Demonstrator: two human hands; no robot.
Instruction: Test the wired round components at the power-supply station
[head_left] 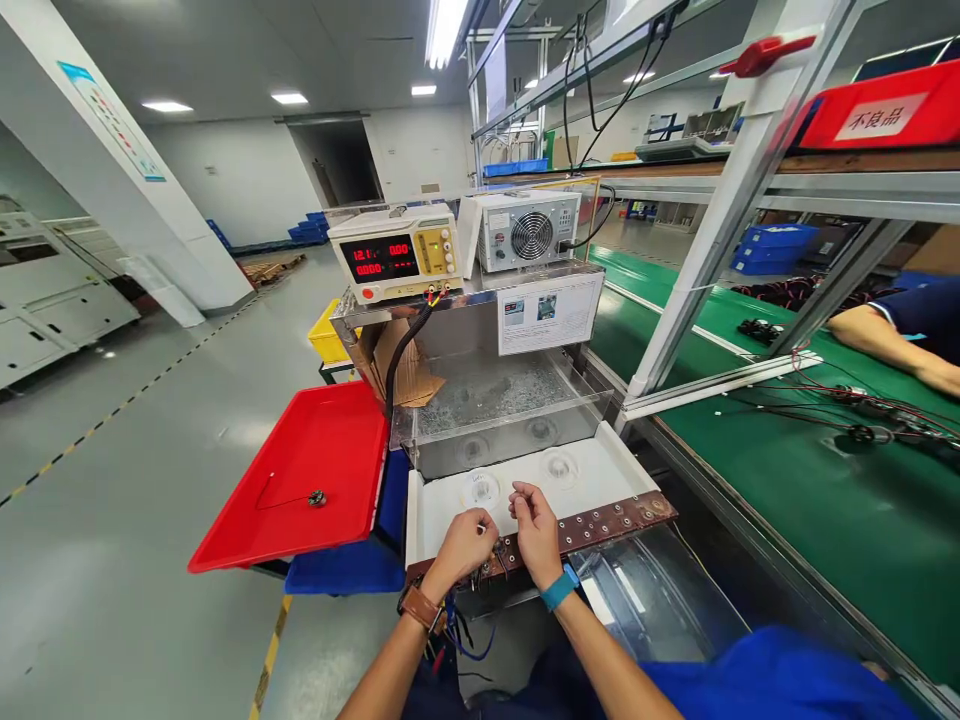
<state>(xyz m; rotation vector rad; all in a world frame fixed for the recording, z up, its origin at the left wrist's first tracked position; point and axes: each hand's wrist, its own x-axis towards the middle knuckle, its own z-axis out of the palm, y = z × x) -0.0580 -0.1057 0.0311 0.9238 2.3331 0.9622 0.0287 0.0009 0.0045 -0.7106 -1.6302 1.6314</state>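
My left hand (465, 548) is closed in a pinch above the left end of a brown terminal strip (592, 523) with metal studs. Whatever sits between its fingertips is too small to make out. To its right, my right hand (536, 530) curls over the same strip, thumb and fingers drawn together, their contents hidden. Behind both hands lies a white tray (525, 497) with two round clear discs, a left one (481, 489) and a right one (559, 467). Blue and dark wires (466, 640) hang below the strip's left end.
A power supply (397, 255) with red digits and a grey fan unit (531, 232) stand on the metal shelf. At left, a red tray (330, 450) bears a small wired part (316, 498). A green conveyor (825, 500) runs along the right, where another person's arm (892, 345) rests.
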